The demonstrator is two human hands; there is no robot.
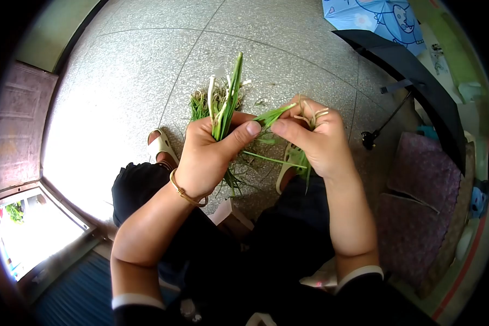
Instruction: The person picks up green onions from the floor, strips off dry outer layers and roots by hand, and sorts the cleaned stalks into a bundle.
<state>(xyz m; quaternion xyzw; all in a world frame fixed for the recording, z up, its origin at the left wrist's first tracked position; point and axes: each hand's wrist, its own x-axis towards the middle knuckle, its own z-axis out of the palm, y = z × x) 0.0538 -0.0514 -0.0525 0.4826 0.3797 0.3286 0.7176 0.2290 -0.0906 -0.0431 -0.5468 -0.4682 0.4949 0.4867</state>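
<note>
My left hand is closed round a small bunch of chives, white stem ends and green leaves standing up above the fist. Its thumb presses toward a green stalk stretched between both hands. Pinched in my right hand are the far end of that stalk and some pale, withered strands, with green leaves dangling below the palm. Beyond my left hand, a pile of chives with brownish, stringy ends lies on the floor, partly hidden by the hand. Loose green leaves are scattered beneath my hands.
Speckled floor tiles spread ahead. An open black umbrella and a blue patterned umbrella stand at the right, near a purplish mat. My feet wear pale clogs. A small box sits between my legs.
</note>
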